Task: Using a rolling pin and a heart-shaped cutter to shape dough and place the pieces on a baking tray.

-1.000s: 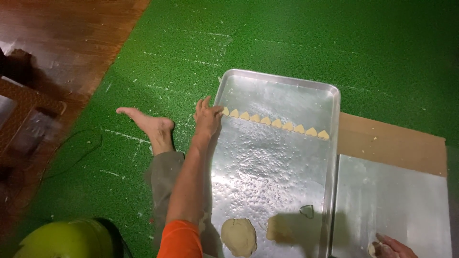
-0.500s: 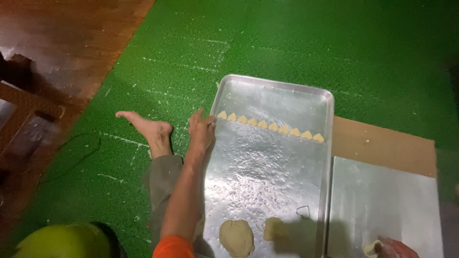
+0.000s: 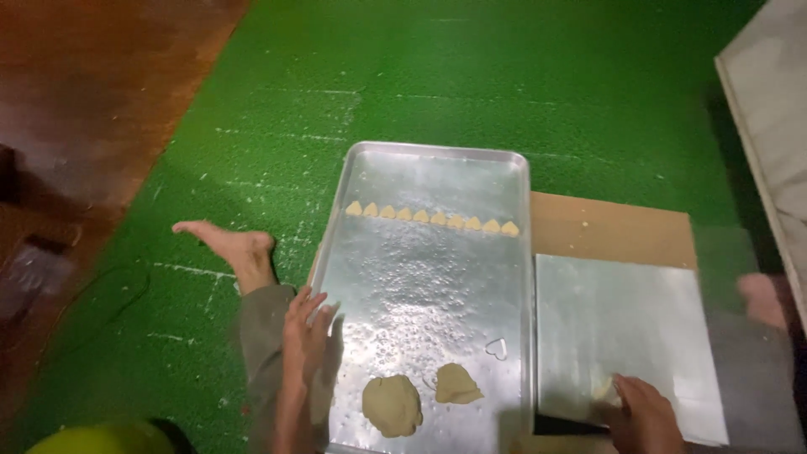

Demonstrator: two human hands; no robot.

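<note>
A large metal baking tray lies on green matting. Across its far part runs a row of several small heart-shaped dough pieces. Near its front lie a round flattened dough piece, a smaller ragged dough piece and a small heart-shaped cutter. My left hand rests with fingers spread on the tray's left rim and holds nothing. My right hand sits on a flat metal sheet to the right, fingers closed on a small bit of dough.
A brown board lies under the metal sheet. A bare foot and a grey trouser leg are left of the tray. Wooden floor runs along the left. A pale slab stands at the far right. A yellow object shows bottom left.
My left hand has drawn back from the row of hearts at the tray's far left corner to the left rim nearer me. The view has shifted leftward.
</note>
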